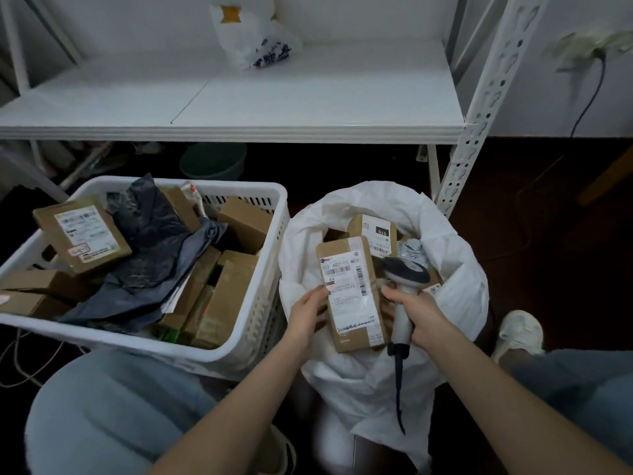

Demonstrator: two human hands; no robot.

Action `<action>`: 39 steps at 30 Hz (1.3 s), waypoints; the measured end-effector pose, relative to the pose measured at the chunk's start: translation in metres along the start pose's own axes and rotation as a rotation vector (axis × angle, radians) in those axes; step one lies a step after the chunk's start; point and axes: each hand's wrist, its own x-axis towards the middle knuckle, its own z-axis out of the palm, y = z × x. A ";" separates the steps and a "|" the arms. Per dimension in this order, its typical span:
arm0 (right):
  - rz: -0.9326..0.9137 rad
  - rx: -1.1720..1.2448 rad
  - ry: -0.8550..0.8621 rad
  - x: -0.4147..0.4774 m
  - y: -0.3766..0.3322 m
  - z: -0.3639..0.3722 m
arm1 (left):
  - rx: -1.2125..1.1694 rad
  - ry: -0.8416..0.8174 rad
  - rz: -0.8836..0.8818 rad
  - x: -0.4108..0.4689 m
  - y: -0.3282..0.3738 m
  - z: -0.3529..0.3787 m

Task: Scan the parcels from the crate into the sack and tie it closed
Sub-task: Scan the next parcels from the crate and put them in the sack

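Note:
A brown cardboard parcel (351,293) with a white label facing up is held over the open white sack (455,269). My left hand (310,311) grips its left edge. My right hand (412,311) is shut on a white handheld scanner (404,279) whose dark head sits just right of the parcel; its fingers also touch the parcel's right edge. Another labelled parcel (375,233) lies deeper in the sack. To the left, the white plastic crate (270,197) holds several brown boxes, one labelled box (82,234) on top, and a grey poly mailer (154,248).
A white metal shelf (239,111) runs across above, with a white plastic bag (253,36) on it and its upright post (479,111) at the right. A dark bucket (214,161) stands under the shelf. My knees and a white shoe (519,332) flank the sack.

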 end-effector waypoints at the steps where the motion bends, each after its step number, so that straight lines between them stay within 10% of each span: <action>1: -0.013 0.022 0.054 0.000 0.001 -0.003 | 0.019 -0.030 -0.003 -0.001 0.000 -0.001; 9: -0.066 -0.140 0.255 -0.001 -0.005 -0.018 | 0.078 -0.044 -0.012 0.012 -0.017 0.015; 39: -0.439 -0.148 0.027 -0.149 -0.004 0.028 | 0.147 -0.338 0.229 -0.046 0.051 -0.049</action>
